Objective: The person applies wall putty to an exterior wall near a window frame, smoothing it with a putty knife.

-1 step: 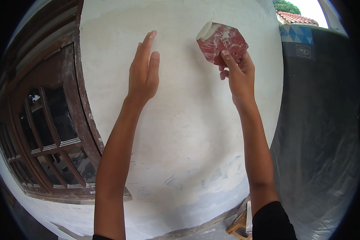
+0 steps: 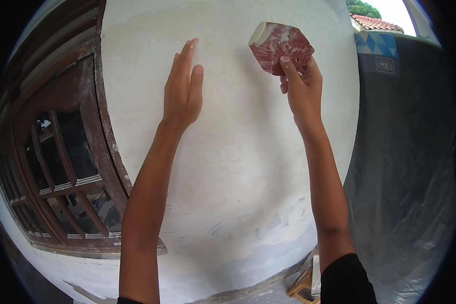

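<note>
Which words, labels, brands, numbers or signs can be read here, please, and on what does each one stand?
None reads clearly.
Small framed mark on the dark panel, below blue-and-white triangles: its stylised lettering is too small to read surely.
Red, white-smeared plate in the right hand: no lettering visible.
Pale wall: no legible writing.

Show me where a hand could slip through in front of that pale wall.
Likely the broad pale wall between the left forearm and right forearm, plus the strip between the left hand and brown window. It's crowded higher up, where the right hand holds a red, white-smeared flat piece.
</note>
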`<act>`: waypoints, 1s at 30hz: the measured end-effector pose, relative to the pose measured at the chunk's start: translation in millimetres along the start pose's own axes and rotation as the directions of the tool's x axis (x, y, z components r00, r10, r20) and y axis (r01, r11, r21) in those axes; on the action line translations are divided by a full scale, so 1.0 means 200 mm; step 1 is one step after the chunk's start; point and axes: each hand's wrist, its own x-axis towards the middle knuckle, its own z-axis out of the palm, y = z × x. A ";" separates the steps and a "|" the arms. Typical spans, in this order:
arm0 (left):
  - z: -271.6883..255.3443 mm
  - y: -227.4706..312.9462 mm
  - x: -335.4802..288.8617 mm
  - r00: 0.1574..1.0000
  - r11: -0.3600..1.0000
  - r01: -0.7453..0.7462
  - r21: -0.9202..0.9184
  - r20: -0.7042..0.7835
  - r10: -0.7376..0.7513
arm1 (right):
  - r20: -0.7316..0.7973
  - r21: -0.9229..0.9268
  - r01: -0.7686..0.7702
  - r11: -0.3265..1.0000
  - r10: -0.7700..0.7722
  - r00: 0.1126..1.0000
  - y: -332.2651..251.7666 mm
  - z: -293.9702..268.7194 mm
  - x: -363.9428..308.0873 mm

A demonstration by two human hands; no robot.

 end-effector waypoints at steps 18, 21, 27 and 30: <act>0.07 0.04 0.00 0.989 0.893 -0.120 0.434 0.128 0.070 | 0.368 -0.713 0.682 0.166 -0.739 0.564 0.21 0.31 0.50; 0.08 0.04 0.00 0.990 0.885 -0.122 0.449 0.115 0.079 | 0.429 -0.677 0.727 0.117 -0.740 0.519 0.22 0.33 0.49; 0.09 0.04 0.01 0.992 0.887 -0.120 0.446 0.095 0.086 | 0.522 -0.627 0.762 0.161 -0.639 0.565 0.26 0.31 0.43; 0.09 0.02 0.01 0.994 0.886 -0.113 0.450 0.061 0.096 | 0.565 -0.540 0.817 0.201 -0.633 0.529 0.26 0.26 0.36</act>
